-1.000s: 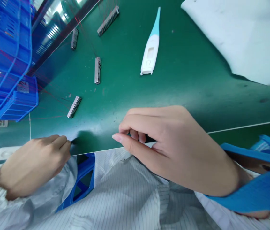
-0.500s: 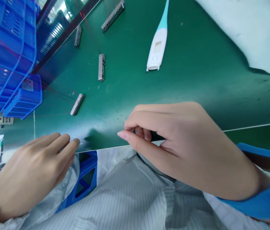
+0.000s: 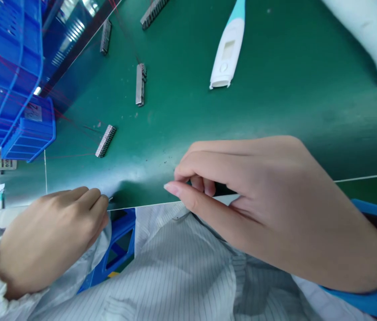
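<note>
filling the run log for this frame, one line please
left hand: pinches thin metal tip at green mat edge | right hand: curled around dark item | nearby: metal pin strips, digital thermometer

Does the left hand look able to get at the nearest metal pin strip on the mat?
Likely yes: the left hand rests at the near edge of the green mat, the metal pin strip lies just ahead of its fingertips, and nothing shows between them.
</note>
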### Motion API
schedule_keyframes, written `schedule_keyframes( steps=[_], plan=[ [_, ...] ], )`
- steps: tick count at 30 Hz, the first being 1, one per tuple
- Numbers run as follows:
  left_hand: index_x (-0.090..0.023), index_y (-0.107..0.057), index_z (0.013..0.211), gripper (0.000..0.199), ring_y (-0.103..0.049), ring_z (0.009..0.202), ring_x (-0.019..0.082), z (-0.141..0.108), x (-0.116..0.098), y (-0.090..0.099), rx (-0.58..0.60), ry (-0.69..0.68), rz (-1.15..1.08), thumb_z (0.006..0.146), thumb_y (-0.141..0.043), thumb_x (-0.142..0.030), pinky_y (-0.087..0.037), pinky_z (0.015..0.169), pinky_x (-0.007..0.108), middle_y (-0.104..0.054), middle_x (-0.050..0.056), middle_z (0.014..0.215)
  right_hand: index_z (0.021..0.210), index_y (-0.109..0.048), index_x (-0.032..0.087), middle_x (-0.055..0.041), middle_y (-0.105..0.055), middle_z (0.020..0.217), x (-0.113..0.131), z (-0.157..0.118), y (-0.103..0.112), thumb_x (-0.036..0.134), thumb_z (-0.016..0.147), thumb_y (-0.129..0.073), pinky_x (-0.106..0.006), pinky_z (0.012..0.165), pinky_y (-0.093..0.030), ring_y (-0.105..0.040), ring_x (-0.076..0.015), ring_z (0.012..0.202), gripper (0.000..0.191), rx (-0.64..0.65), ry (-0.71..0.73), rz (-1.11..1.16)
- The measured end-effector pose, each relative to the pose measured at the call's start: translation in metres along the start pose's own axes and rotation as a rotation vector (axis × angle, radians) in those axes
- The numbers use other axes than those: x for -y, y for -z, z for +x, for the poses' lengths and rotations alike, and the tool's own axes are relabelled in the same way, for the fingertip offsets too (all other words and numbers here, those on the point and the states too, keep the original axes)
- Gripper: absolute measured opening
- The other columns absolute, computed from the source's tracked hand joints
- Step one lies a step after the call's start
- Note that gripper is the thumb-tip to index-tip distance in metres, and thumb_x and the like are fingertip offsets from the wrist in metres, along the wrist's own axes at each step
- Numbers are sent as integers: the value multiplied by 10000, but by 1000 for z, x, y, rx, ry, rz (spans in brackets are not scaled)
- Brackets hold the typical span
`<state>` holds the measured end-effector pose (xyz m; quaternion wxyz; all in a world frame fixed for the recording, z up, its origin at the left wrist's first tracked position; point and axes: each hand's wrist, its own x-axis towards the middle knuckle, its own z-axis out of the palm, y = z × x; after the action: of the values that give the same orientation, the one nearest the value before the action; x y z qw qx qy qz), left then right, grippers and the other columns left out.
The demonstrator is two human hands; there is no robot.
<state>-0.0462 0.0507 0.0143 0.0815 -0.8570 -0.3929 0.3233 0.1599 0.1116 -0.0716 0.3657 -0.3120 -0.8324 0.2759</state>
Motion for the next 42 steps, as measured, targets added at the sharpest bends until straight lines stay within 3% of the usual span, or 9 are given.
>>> schedule_keyframes(
  steps=[7,14,27,31,42],
  plan=[
    [-231,-437,506,362,-476,348,187,11,9,4,40,-99,-23,819,-258,-197,-348,338,329,-435,-8,450,509,-340,188,30,-391,495,1,-1,-3,232,792,-518,-289,389,-205,-294,-101,426,337,-30,-35,18],
    [-232,-412,505,322,-467,332,175,15,15,5,67,-128,-67,802,-292,-209,-329,341,315,-435,-22,444,522,-362,188,29,-414,519,3,-1,3,192,798,-505,-289,391,-226,-324,-102,437,311,27,-26,36],
    [-241,-349,573,288,-446,383,178,9,15,-3,136,-84,-112,845,-264,-202,-257,428,299,-402,-41,505,523,-370,181,42,-385,515,3,0,3,212,801,-525,-271,416,-200,-287,-85,441,320,39,-44,39],
    [-242,-333,584,296,-427,394,176,7,15,-4,131,-83,-114,862,-233,-220,-226,452,292,-382,-44,514,514,-359,179,39,-373,507,3,-1,2,227,807,-520,-274,411,-184,-273,-85,437,337,-23,-20,27],
    [-229,-366,583,337,-371,417,155,6,16,-5,142,-58,-152,881,-211,-252,-161,494,278,-391,-41,523,531,-400,179,25,-397,529,1,0,-2,219,831,-489,-276,423,-182,-310,-89,445,315,43,-50,37]
  ],
)
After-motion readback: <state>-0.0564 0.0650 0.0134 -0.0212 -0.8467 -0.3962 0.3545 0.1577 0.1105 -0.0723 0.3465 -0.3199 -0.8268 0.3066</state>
